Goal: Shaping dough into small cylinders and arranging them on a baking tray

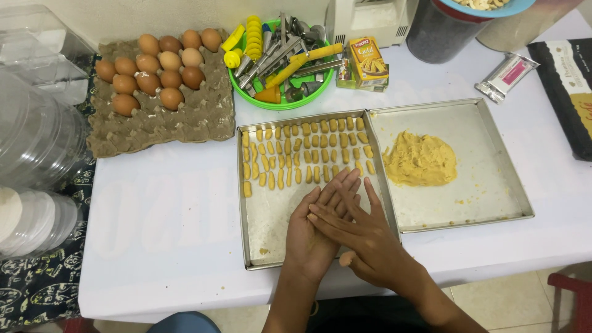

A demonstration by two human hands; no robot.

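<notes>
A: Nearest the camera first. Hands?

B: Left hand [314,231] lies palm up over the near end of the left baking tray [265,228], fingers straight and together. Right hand [361,231] lies flat across it, palm down, fingers straight and slightly spread, pressed onto the left palm. Whatever sits between the palms is hidden, can't tell. A small bit of dough [347,258] shows under the right thumb, at the near edge.

A: So no grip?

B: Neither hand is closed round anything; palms pressed flat together.

A: Tray contents?

B: Rows of small dough sticks [305,154] across the far half of the left tray, lying flat, near the fingertips. Near half mostly bare, a crumb near the front corner.

A: To the right?

B: Second square tray [493,203], touching the first along its side. A lump of yellow dough [420,160] sits in its far-left part, crumbs around it.

A: Surface?

B: White-covered table [166,234]; both trays on it.

A: Farther back?

B: Cardboard egg tray [185,123] at far left, brown eggs [157,68] filling its far part. Next to it a green round basket [280,102] with metal and yellow tools. Just right, a small yellow box [368,61]. Behind, a white appliance [370,21] and a dark jar [444,31]. A small pink-and-white sachet [507,77] lies far right, a black packet [570,92] at the right edge.

A: Left edge?

B: Clear plastic containers [37,135], stacked off the table.
</notes>
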